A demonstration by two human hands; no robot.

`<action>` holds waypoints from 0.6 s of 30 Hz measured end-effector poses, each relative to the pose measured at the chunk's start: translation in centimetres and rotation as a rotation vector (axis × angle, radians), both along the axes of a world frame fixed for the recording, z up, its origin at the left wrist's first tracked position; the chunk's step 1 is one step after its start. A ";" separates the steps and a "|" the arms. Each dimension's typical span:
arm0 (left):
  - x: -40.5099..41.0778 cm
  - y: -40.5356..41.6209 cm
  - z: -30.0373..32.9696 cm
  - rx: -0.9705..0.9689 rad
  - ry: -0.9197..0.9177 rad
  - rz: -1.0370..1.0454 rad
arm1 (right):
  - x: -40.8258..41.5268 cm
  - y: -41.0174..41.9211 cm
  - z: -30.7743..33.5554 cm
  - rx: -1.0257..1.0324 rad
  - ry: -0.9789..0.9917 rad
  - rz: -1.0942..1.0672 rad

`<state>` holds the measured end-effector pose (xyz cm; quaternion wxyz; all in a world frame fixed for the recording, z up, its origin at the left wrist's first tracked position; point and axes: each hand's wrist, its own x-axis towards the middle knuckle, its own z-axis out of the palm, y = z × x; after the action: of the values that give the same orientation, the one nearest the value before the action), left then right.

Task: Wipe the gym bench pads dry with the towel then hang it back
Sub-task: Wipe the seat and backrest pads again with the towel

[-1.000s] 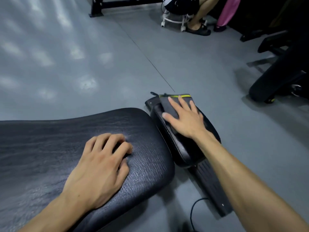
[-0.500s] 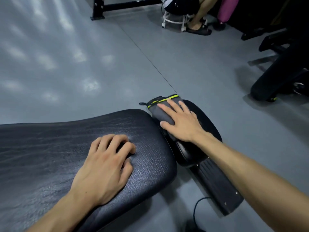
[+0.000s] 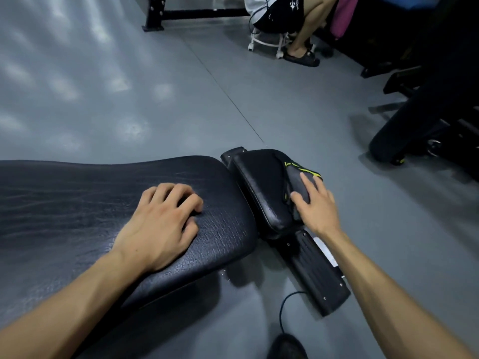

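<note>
On towel (image 3: 298,183), flat right hand (image 3: 317,206)

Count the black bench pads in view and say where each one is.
2. The large pad lies under the left hand; the small pad is beside it, under the towel and right hand. More may be out of frame.

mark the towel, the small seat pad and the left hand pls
towel (image 3: 298,182): head view, grey cloth just ahead of the fingers.
small seat pad (image 3: 261,185): head view, bare black top left of the towel.
left hand (image 3: 158,224): head view, back of the hand, resting on the long pad.
</note>
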<state>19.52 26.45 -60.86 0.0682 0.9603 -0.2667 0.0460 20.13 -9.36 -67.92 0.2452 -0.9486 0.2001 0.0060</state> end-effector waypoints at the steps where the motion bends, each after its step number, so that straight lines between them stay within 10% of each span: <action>1: 0.0 0.0 0.0 0.000 -0.003 -0.002 | -1.9 0.6 -0.1 0.025 -0.033 -0.012; 18: 0.7 0.3 -0.4 0.031 -0.012 -0.038 | -0.3 1.0 1.0 0.021 0.065 -0.088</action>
<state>20.20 26.76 -61.27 0.0528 0.9556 -0.2861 0.0461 19.84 -8.33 -66.95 0.2487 -0.9355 0.2495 0.0282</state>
